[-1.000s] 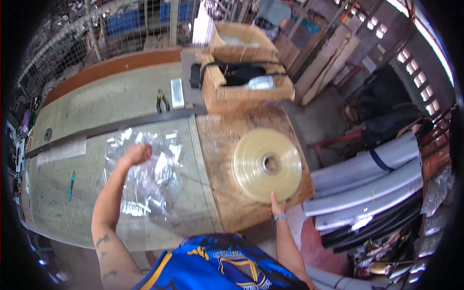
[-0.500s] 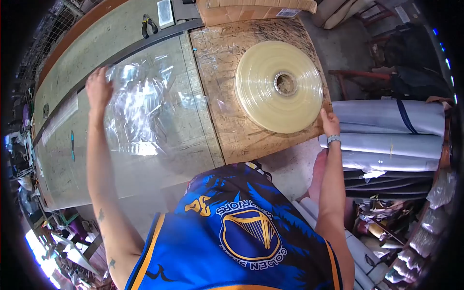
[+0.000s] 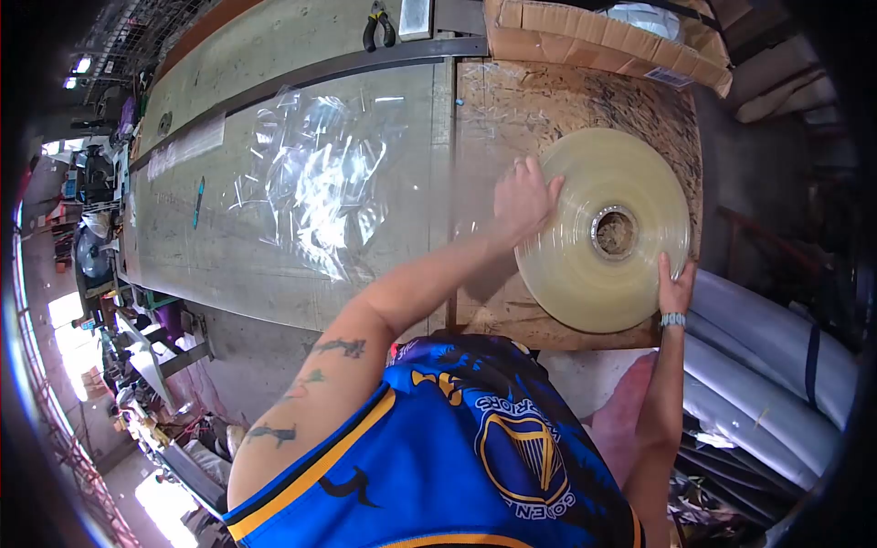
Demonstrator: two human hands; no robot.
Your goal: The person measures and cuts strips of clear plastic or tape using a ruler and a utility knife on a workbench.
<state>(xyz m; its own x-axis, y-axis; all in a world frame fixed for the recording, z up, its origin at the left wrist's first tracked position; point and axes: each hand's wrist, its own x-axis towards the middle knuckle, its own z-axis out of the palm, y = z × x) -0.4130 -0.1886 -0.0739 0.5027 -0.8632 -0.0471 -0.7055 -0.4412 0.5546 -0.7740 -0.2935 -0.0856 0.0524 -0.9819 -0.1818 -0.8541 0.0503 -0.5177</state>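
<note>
A large flat roll of pale yellowish transparent plastic film (image 3: 630,178), with an open core at its centre, lies on a worn wooden board (image 3: 493,110). My left hand (image 3: 528,199) is at the roll's left edge, fingers curled and thumb against the rim. At the lower right edge my right hand (image 3: 674,288) grips the roll, its thumb on top; the other fingers are mostly hidden. Crumpled transparent plastic film (image 3: 324,178) is heaped on the grey tabletop (image 3: 274,288) to the left, out of reach of both hands.
Black-handled pliers (image 3: 378,27) and a pale rectangular block (image 3: 416,18) lie beyond a dark metal bar (image 3: 320,73). A teal cutter (image 3: 198,203) rests at left. A cardboard box (image 3: 585,32) stands at the back, and wrapped grey rolls (image 3: 758,338) lie at right.
My left hand has left the crumpled film and come right to the roll's left edge. My right hand now has its thumb over the rim. The head view has shifted left.
</note>
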